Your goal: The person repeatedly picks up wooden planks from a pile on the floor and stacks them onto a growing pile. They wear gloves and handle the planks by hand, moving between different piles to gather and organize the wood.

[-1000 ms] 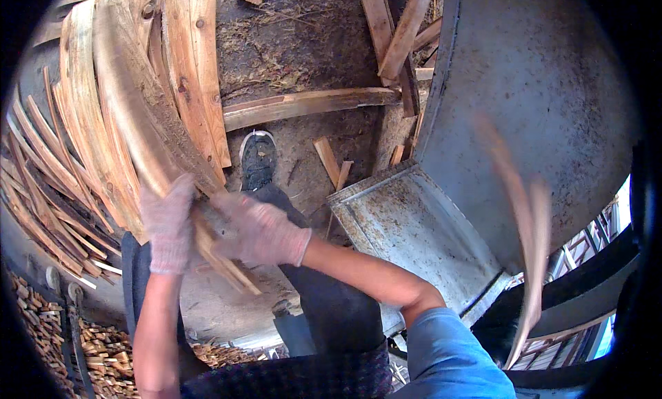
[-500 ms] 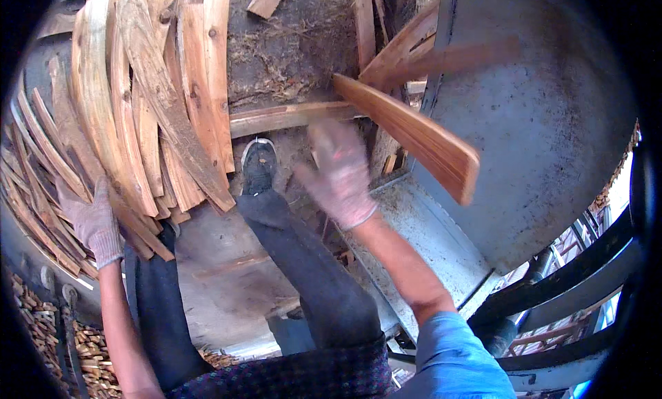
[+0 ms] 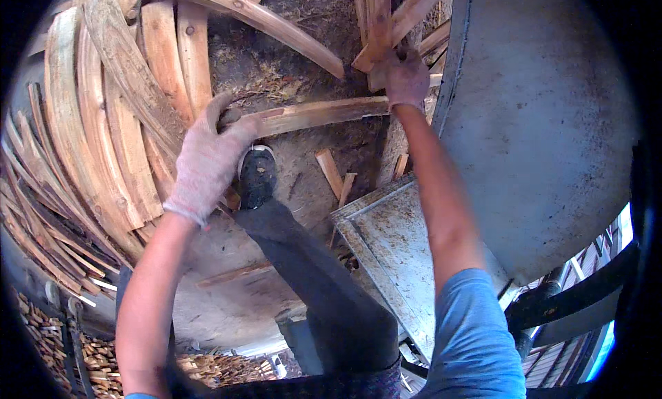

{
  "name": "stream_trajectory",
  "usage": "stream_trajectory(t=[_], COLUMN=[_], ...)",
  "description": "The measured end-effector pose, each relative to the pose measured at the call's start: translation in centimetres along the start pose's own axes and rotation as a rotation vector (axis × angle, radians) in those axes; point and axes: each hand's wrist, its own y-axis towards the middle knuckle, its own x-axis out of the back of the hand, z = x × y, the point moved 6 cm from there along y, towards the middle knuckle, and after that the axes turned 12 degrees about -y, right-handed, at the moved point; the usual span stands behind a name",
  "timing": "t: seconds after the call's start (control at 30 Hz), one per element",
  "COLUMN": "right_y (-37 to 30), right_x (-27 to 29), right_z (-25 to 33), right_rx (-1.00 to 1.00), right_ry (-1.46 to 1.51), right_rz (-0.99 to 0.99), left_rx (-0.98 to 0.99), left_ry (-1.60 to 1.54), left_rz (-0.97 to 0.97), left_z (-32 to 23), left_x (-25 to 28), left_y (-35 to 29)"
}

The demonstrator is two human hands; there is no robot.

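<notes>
My left hand [image 3: 210,158], in a pale knitted glove, has its thumb and fingers apart. It is beside the left end of a long wooden board [image 3: 321,114] lying crosswise beyond my shoe; whether it touches the board I cannot tell. At the upper right my right hand [image 3: 407,80], also gloved, closes around the near end of an upright reddish wooden board [image 3: 378,30]. Its fingers are partly hidden and slightly blurred. Another long board [image 3: 276,28] slants across the top, its lower end near my right hand.
Rough boards [image 3: 96,123] are heaped at the left, with thinner strips [image 3: 41,213] beside them. A large grey metal panel [image 3: 538,116] stands at the right, above a dusty metal ledge [image 3: 396,240]. My shoe [image 3: 258,175] is on the dirty surface between; small offcuts [image 3: 329,171] lie nearby.
My left hand has left the board heap and moved right and farther away. My right hand has moved up and right, onto a board. The loose tilted board before the metal panel is gone from there.
</notes>
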Motion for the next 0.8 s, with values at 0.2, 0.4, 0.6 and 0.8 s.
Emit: stream_trajectory(t=[0.2, 0.4, 0.6, 0.8], right_y=[6.4, 2.7, -2.2, -13.7], right_x=[-2.7, -4.9, -3.0, 1.8], right_z=[2.8, 6.0, 10.2, 11.6], right_rx=[0.048, -0.176, 0.013, 0.054], right_ry=[-0.233, 0.033, 0.287, 0.75], right_rz=[0.104, 0.138, 0.186, 0.28], left_rx=[0.224, 0.053, -0.189, -0.026], left_ry=[-0.326, -0.654, 0.183, -0.319], left_rz=[-0.017, -0.025, -0.293, -0.099], left_z=[3.1, 2.2, -0.6, 0.8], left_x=[-2.2, -4.8, -0.1, 0.7], left_y=[6.1, 15.4, 20.2, 8.1])
